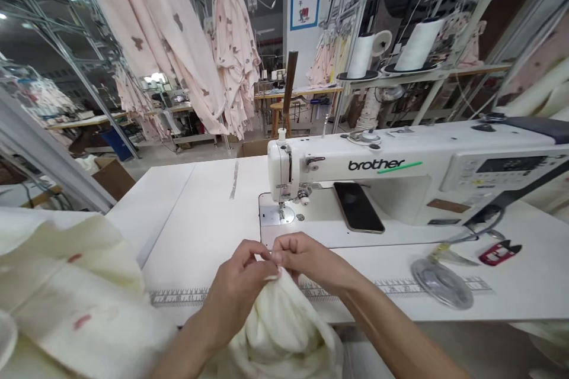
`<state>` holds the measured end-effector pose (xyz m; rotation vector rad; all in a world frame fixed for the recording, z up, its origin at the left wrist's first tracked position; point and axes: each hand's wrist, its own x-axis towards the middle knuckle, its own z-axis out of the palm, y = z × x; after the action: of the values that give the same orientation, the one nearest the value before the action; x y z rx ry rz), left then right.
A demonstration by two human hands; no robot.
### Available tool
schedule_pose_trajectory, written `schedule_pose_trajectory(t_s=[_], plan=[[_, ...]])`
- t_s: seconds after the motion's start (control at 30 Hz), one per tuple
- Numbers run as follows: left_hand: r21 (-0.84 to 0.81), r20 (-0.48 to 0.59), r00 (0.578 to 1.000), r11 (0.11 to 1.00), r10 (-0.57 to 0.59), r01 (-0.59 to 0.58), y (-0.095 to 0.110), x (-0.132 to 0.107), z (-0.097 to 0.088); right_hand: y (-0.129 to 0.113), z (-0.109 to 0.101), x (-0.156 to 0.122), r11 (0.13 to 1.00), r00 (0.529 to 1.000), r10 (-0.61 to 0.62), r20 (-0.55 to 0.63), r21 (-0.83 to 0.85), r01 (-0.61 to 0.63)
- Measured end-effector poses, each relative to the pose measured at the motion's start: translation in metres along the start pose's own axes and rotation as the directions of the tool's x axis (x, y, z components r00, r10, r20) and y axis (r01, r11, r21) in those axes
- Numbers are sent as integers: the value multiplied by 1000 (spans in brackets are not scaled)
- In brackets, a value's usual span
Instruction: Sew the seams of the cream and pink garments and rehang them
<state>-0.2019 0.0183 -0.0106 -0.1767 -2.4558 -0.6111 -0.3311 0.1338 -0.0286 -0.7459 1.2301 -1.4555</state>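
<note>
- Both hands meet near the bottom middle of the view: the left hand (237,290) and the right hand (306,260), with fingertips close together.
- Each hand is pinched shut on the top edge of a cream cloth (280,328), gripping it between thumb and fingers.
- The cream cloth hangs in soft folds below the hands, draping over the near edge of a white table (200,219) towards the person.
- A printed ruler strip (178,296) runs left to right along the near edge of the table, passing behind the hands.
- Just beyond the hands stands a white sewing machine (400,172), with its needle end on the left, slightly far from the fingertips.
- A dark phone (358,207) lies flat on the machine's bed, under its arm.
- To the right on the table lie a clear round disc (442,283) and, just beyond it, red thread snips (498,251).
- Two large white thread cones (362,54) stand on a shelf behind the machine.
- At the near left sits a pile of cream fabric (66,284) with small red marks, well apart from the hands.
- Far back on the left, pink printed garments (178,41) hang from overhead rails.
- A cardboard box (113,176) sits on the floor beyond the table's left end.
</note>
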Motion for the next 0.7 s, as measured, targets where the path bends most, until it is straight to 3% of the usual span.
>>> schedule_pose_trajectory(t_s=[0.13, 0.23, 0.33, 0.43, 0.5, 0.57, 0.63, 0.7], plan=[[-28, -93, 995, 999, 21, -24, -3, -4, 6, 14, 10, 11, 916, 979, 147, 141, 355, -189], [-77, -118, 993, 996, 29, -38, -11, -10, 11, 21, 19, 10, 898, 986, 150, 76, 408, -168], [-140, -172, 982, 989, -75, 51, -18, -16, 18, 23, 26, -1, 988, 981, -14, -195, 147, 43], [-197, -204, 957, 966, -208, 168, -17, -16, 24, 21, 30, -15, 946, 906, -250, -341, -284, 154], [-252, -199, 932, 935, -303, 250, -11, -9, 24, 16, 31, -24, 872, 873, -320, -367, -474, 120], [-359, -147, 880, 853, -452, 378, -2, 4, 19, 5, 29, -30, 789, 838, -419, -348, -597, 147], [-479, -14, 817, 721, -577, 501, 4, 20, 11, -8, 22, -31, 703, 806, -526, -272, -672, 232], [-532, 143, 803, 639, -579, 556, 5, 35, 5, -17, 13, -30, 622, 776, -599, -200, -725, 294]])
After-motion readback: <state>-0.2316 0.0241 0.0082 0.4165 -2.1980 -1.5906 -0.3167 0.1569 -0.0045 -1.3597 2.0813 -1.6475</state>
